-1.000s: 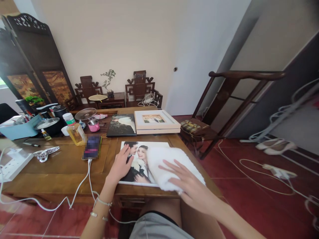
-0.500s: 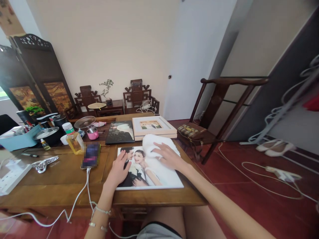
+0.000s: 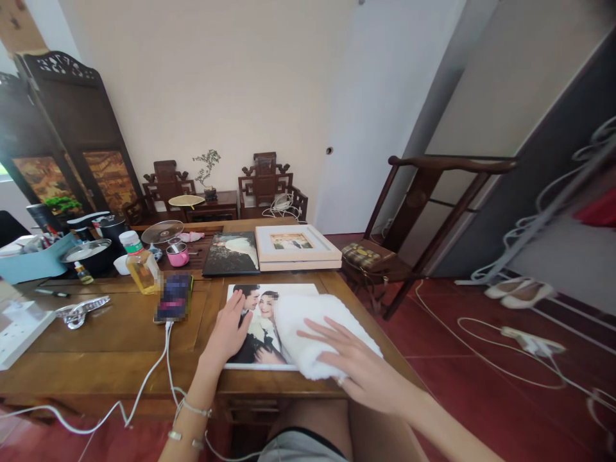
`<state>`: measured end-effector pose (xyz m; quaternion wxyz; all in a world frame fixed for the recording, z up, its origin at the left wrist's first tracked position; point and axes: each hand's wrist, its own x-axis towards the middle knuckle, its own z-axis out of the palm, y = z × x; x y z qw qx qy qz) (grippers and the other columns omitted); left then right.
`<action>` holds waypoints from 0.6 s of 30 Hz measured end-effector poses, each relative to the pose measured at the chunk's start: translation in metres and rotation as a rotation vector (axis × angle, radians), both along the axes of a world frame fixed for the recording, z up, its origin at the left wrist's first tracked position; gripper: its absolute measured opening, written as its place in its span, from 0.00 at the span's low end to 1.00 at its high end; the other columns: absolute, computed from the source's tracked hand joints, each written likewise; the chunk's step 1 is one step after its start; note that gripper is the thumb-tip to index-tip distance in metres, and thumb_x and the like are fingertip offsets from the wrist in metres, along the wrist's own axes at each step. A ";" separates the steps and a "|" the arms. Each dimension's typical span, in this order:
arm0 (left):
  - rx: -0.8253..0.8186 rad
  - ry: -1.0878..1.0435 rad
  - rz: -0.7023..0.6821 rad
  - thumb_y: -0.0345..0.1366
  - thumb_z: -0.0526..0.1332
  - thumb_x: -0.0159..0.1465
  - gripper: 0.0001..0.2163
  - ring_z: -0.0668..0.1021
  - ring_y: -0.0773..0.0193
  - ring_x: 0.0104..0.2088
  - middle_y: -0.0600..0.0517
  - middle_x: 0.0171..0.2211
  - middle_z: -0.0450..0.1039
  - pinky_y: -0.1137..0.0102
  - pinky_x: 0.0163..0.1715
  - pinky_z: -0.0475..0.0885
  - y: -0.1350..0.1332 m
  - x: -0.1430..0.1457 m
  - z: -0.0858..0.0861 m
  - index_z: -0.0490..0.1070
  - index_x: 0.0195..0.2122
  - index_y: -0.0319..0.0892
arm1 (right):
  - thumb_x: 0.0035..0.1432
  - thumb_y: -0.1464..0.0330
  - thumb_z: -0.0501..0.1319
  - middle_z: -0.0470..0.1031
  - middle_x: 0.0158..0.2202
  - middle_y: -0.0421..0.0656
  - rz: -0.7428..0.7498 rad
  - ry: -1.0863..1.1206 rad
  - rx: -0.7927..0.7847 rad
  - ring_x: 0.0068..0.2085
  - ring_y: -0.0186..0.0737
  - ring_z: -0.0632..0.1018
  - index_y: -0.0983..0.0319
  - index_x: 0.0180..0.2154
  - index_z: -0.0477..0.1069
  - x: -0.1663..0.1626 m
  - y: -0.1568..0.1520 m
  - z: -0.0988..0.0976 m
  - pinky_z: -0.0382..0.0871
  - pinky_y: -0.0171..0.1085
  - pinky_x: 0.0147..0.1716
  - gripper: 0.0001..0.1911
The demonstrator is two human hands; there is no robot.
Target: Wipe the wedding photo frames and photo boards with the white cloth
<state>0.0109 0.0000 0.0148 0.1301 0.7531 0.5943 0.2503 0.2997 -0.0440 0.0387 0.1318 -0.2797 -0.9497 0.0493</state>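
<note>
A large photo print (image 3: 260,324) of a couple lies flat at the near edge of the wooden table (image 3: 110,333). My left hand (image 3: 228,330) rests flat and open on its left side, fingers spread. A white towel (image 3: 312,330) covers the print's right part. My right hand (image 3: 353,359) lies flat on the towel's near right end with fingers stretched out.
Behind the print lie a dark photo album (image 3: 232,253) and a white framed photo (image 3: 296,246). A phone (image 3: 173,298) with a white cable, an oil bottle (image 3: 138,267), a pink cup (image 3: 178,254), pots and a power strip (image 3: 19,324) sit left. A wooden chair (image 3: 409,218) stands right; cables cross the red floor.
My right hand pushed the towel to the print's far edge half a second ago, then drew it back toward me to the near right corner. My left hand stayed put.
</note>
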 end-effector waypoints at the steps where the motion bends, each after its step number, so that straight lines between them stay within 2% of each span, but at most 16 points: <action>1: -0.002 0.003 -0.002 0.42 0.47 0.67 0.24 0.54 0.56 0.65 0.41 0.65 0.50 0.56 0.61 0.55 0.000 0.000 0.000 0.56 0.61 0.36 | 0.39 0.81 0.50 0.57 0.63 0.42 -0.020 0.001 0.003 0.66 0.46 0.50 0.58 0.41 0.71 -0.001 0.009 -0.001 0.42 0.57 0.62 0.26; 7: -0.034 0.029 -0.014 0.41 0.47 0.67 0.24 0.53 0.55 0.66 0.42 0.66 0.48 0.54 0.61 0.55 0.000 0.000 0.002 0.54 0.62 0.37 | 0.45 0.80 0.52 0.65 0.59 0.53 -0.215 0.064 0.053 0.63 0.49 0.58 0.61 0.45 0.71 -0.016 0.086 -0.007 0.49 0.57 0.60 0.24; 10: -0.020 0.022 -0.002 0.40 0.47 0.67 0.23 0.54 0.55 0.65 0.41 0.65 0.49 0.56 0.61 0.54 0.001 0.001 0.001 0.55 0.62 0.36 | 0.48 0.79 0.52 0.65 0.58 0.53 -0.246 0.094 0.057 0.63 0.49 0.59 0.61 0.45 0.71 -0.023 0.097 -0.007 0.49 0.57 0.59 0.22; 13: 0.005 0.007 0.005 0.39 0.47 0.67 0.23 0.55 0.55 0.65 0.40 0.65 0.51 0.56 0.61 0.54 0.003 0.001 -0.002 0.56 0.61 0.35 | 0.45 0.80 0.52 0.64 0.59 0.50 -0.205 0.092 0.042 0.64 0.48 0.55 0.60 0.43 0.72 -0.022 0.075 -0.006 0.46 0.57 0.61 0.23; 16: 0.021 -0.008 0.015 0.38 0.43 0.68 0.22 0.56 0.56 0.65 0.40 0.64 0.52 0.57 0.61 0.55 0.005 0.001 -0.006 0.57 0.61 0.36 | 0.40 0.81 0.51 0.61 0.62 0.45 -0.138 0.068 0.016 0.65 0.47 0.51 0.59 0.40 0.72 -0.013 0.029 -0.005 0.42 0.58 0.62 0.25; 18: 0.041 -0.007 0.012 0.37 0.42 0.68 0.22 0.57 0.56 0.65 0.41 0.64 0.53 0.57 0.61 0.56 0.005 0.001 -0.007 0.57 0.61 0.36 | 0.40 0.81 0.50 0.57 0.63 0.42 -0.092 0.045 0.002 0.66 0.47 0.49 0.59 0.39 0.72 -0.004 -0.001 -0.005 0.40 0.58 0.63 0.25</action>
